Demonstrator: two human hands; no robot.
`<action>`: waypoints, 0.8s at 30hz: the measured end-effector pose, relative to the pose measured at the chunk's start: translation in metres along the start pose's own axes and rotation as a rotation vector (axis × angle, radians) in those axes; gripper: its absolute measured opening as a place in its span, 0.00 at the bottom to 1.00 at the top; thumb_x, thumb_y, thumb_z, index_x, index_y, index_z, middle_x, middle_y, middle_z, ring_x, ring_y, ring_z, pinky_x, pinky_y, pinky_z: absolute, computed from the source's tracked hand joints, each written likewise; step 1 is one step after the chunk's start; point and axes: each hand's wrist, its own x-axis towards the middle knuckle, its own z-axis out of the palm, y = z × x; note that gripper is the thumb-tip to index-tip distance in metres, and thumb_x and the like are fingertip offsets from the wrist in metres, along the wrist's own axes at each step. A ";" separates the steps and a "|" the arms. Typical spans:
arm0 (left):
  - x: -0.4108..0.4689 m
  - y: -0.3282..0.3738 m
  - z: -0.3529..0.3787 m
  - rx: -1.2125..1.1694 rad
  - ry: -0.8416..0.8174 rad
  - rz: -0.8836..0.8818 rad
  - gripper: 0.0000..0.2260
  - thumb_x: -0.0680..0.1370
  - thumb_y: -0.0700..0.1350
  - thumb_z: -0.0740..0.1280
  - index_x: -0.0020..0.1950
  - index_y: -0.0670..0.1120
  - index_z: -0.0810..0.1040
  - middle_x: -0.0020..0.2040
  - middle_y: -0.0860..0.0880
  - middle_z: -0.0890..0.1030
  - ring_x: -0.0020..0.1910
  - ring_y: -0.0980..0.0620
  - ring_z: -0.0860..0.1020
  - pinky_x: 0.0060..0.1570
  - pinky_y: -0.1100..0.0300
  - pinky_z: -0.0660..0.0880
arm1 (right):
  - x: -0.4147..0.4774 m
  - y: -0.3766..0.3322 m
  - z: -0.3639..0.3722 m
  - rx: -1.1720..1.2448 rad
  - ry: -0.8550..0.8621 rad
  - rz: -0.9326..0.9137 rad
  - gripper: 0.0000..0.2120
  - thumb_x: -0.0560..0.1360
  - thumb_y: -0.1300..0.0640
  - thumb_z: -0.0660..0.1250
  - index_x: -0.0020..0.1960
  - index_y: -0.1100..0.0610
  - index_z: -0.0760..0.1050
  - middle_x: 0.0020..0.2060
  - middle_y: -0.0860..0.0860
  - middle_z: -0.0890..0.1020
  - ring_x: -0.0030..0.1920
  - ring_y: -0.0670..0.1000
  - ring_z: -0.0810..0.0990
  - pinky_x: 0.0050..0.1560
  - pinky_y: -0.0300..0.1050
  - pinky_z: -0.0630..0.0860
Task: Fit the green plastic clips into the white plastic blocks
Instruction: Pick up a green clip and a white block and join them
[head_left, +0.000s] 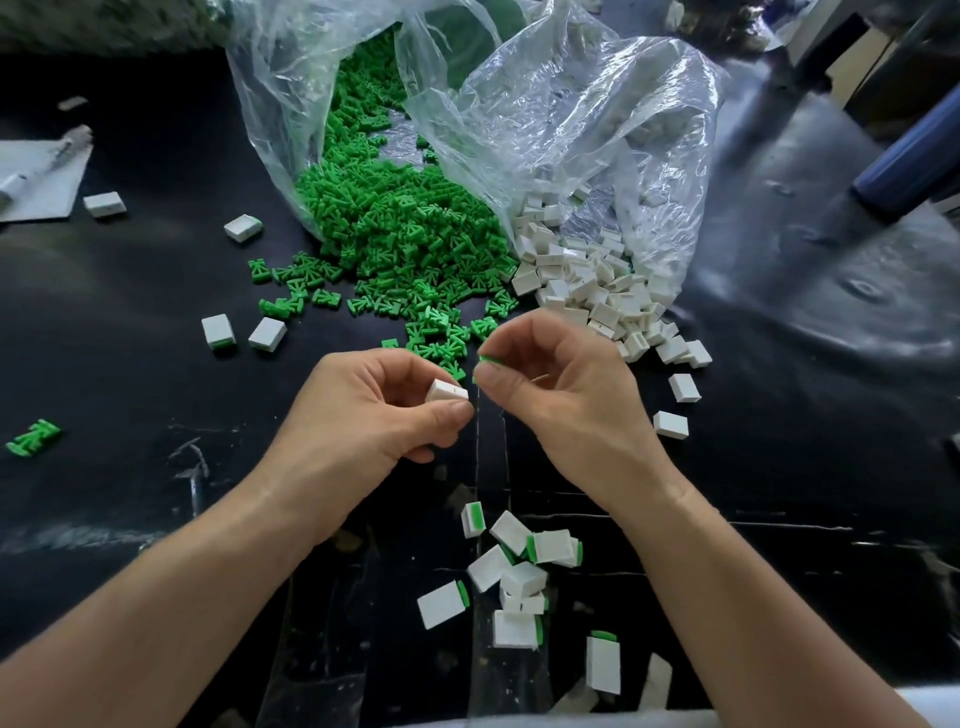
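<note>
Standing next to the bench and looking down through the head view: the person's left hand (363, 410) has its fingers curled round a white block (445, 391), pinched between thumb and forefinger, just left of dead centre. The right hand (561, 389) is pinching a green clip (488, 359) at its fingertips, other fingers loosely curled. Clip and block are really close but not touching as far as I can see, with the clip sitting at about 1 o'clock from the block.

Up at 12 o'clock from the hands there's a big heap of green clips (395, 228) spilling out of a clear plastic bag (270, 119) onto the black table (130, 312). At roughly 1 o'clock a second clear bag (571, 104) spills a pile of white blocks (587, 280), which butts right up against the green heap. A couple of stray white blocks (683, 387) lie at 3 o'clock from the right hand.

Down at 6 o'clock, between the forearms, sits a loose cluster of finished pieces (519, 571), white with a green edge showing. Two more like that (218, 331) lie at 10 o'clock from the left hand, and one lone clip (34, 438) is way out at 9 o'clock near the frame edge.
</note>
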 end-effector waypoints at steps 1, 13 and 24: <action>0.001 0.000 0.000 0.001 0.001 0.004 0.06 0.63 0.41 0.74 0.37 0.45 0.79 0.29 0.49 0.82 0.28 0.56 0.79 0.27 0.67 0.76 | -0.001 -0.001 0.001 0.002 -0.021 -0.001 0.10 0.71 0.63 0.71 0.39 0.49 0.75 0.32 0.42 0.77 0.35 0.39 0.75 0.40 0.32 0.72; 0.001 -0.002 0.001 -0.043 0.042 0.063 0.03 0.69 0.43 0.70 0.41 0.50 0.83 0.34 0.50 0.83 0.31 0.58 0.79 0.29 0.68 0.75 | 0.000 -0.001 0.000 0.008 -0.079 0.060 0.11 0.72 0.63 0.69 0.42 0.47 0.75 0.33 0.45 0.77 0.36 0.52 0.77 0.42 0.48 0.77; 0.000 0.001 -0.001 -0.055 0.013 0.067 0.05 0.60 0.44 0.73 0.34 0.47 0.80 0.30 0.49 0.81 0.29 0.55 0.79 0.29 0.66 0.76 | 0.001 -0.004 -0.007 0.129 -0.039 0.149 0.10 0.73 0.67 0.67 0.41 0.52 0.75 0.34 0.51 0.81 0.33 0.44 0.80 0.37 0.34 0.77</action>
